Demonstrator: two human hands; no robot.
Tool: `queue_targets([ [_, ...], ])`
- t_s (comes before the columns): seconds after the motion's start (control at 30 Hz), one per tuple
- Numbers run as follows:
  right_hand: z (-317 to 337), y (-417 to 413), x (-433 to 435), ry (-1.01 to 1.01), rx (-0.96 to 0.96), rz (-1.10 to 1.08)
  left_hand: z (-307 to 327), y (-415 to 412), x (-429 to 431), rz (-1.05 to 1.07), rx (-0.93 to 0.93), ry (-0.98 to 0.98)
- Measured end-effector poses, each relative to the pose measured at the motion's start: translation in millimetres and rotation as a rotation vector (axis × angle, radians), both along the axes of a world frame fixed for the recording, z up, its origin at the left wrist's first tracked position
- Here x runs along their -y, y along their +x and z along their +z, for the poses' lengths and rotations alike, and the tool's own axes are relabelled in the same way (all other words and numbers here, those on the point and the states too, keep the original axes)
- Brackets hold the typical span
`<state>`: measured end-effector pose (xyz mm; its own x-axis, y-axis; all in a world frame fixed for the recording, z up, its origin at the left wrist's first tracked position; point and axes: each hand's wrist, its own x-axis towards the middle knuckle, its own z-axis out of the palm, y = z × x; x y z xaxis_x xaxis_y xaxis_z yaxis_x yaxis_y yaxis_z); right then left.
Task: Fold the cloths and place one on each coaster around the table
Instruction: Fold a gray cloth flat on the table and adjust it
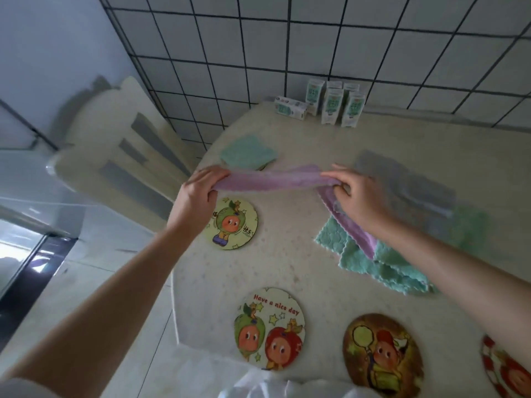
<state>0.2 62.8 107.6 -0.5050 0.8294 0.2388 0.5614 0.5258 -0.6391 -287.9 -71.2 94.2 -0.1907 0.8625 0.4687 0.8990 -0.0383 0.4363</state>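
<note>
Currently, left hand (198, 193): fingers pinched shut on purple cloth (270, 180) end.
Right hand (359, 196): fingers closed on other end.
Purple cloth: stretched above table (301, 254), tail on green cloths (382, 265).
Coaster (232, 224): bare.

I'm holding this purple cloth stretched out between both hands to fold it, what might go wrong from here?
1. The purple cloth has a tail hanging below the right hand onto the teal cloths; lifting may drag them.
2. The left hand has only a fingertip grip on its end, so that end could slip and spoil the fold.
3. The nearest coaster sits close to the table edge, so a sweep might nudge it.
</note>
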Motion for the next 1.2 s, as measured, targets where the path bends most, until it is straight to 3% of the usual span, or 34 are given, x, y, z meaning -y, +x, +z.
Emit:
queue_targets([
  [0.3, -108, 33, 114, -0.227, 0.282, 0.191, -116, 28, 142, -0.103, 0.116, -0.337],
  [0.5, -124, 64, 168, -0.296, 0.334, 0.238, -140, 56, 197, -0.132, 0.166, -0.384],
  [0.77, -135, 104, 207, -0.435, 0.306, 0.177, -148, 75, 243, -0.097, 0.413, -0.437],
  [0.9, -123, 100, 191, -0.603, 0.186, 0.012, -138, 70, 235, 0.135, 0.55, -0.555],
  [1.07, -112, 73, 145, -0.733, -0.001, -0.122, -129, 52, 185, 0.457, 0.835, -0.47],
  [1.2, -116, 43, 110, -0.756, -0.06, -0.252, -127, 38, 141, 0.561, 1.041, -0.457],
])
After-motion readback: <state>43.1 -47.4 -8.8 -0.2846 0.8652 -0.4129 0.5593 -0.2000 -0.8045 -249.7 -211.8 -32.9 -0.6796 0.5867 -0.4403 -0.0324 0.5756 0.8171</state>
